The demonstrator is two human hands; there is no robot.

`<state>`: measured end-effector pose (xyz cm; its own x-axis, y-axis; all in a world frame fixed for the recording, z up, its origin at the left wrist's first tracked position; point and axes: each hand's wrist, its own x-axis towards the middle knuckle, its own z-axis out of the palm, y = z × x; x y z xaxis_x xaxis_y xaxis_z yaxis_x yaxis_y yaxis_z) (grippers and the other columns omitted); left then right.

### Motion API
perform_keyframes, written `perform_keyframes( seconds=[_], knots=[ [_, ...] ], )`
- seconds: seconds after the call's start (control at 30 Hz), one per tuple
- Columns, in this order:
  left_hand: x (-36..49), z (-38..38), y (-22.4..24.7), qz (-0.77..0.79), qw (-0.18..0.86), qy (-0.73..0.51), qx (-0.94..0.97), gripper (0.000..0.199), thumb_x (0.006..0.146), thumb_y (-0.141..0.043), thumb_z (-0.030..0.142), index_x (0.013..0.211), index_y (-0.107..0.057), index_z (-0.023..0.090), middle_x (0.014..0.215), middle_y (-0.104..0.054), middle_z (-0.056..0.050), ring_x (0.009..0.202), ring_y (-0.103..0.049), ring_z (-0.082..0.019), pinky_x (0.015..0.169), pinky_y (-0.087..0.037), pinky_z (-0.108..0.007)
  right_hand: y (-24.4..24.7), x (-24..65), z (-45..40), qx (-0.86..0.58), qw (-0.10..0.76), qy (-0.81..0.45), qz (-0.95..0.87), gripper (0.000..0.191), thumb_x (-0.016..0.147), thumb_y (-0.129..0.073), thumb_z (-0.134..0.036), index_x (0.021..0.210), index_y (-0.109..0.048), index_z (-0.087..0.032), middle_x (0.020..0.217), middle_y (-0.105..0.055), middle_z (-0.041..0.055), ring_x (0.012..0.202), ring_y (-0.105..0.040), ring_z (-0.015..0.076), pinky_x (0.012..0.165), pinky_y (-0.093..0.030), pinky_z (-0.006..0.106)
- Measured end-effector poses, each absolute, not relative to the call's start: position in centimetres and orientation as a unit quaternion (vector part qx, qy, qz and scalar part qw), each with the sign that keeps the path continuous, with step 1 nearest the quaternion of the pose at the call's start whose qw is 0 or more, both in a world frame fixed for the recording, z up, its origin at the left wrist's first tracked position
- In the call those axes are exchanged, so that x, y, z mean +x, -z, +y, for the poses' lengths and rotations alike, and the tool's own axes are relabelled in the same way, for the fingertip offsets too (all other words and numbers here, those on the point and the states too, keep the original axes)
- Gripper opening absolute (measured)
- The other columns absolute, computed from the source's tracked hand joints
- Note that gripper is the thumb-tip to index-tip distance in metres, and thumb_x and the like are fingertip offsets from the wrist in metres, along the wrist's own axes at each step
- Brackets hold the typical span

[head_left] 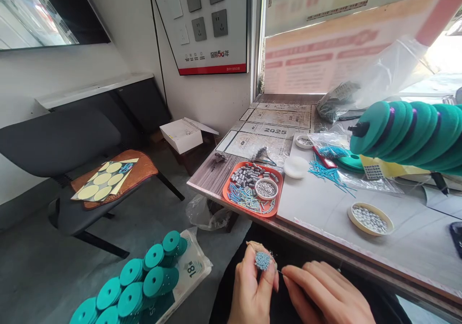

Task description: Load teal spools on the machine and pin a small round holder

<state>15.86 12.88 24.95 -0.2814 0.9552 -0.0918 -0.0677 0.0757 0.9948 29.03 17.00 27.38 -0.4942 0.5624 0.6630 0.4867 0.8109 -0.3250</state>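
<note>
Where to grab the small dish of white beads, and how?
I'd pinch opposite sides of the dish's raised rim from above, keeping it level: it's round, shallow and open, the beads look loose, and its rim has finger room around it.

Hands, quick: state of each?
Left hand: closed, holding the blue-tipped bundle.
Right hand: pinched shut on a thin strand, too fine to identify.

black, plain-looking clothing [224, 297] covers the lap and legs at six o'clock, its fabric too dark to show seams. the left hand [252, 292], at six o'clock, and the right hand [325, 290], toward five, are bare, with slim fingers.
</note>
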Motion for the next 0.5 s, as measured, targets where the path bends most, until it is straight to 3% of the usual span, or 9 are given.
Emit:
perform_keyframes(
  seconds=[0.3, 0.5],
  knots=[
    [15.66, 12.95, -25.23, 0.579, 0.445, -0.541, 0.417, 0.032, 0.087, -0.047, 0.049, 0.076, -0.05, 0.019, 0.058, -0.045, 0.003, 0.055, -0.04, -0.013, 0.058, -0.033, -0.025, -27.22, 29.02, 17.02, -0.337, 0.412, -0.051, -0.845, 0.019, 0.091, -0.045, -0.015, 0.078, -0.059, -0.017, 0.056, -0.053, -0.002, 0.046, -0.051, 0.0086, 0.048, -0.037, 0.022],
    [15.35, 12.86, -25.63, 0.597, 0.403, -0.502, 0.478, 0.031, 0.09, -0.039, 0.046, 0.08, -0.05, 0.019, 0.06, -0.043, 0.003, 0.055, -0.042, -0.013, 0.06, -0.033, -0.026, -26.89, 28.81, 16.91, -0.382, 0.391, -0.02, -0.837, 0.029, 0.094, -0.04, -0.019, 0.071, -0.059, -0.018, 0.06, -0.058, 0.0011, 0.052, -0.055, 0.0115, 0.054, -0.036, 0.025]
  ],
)
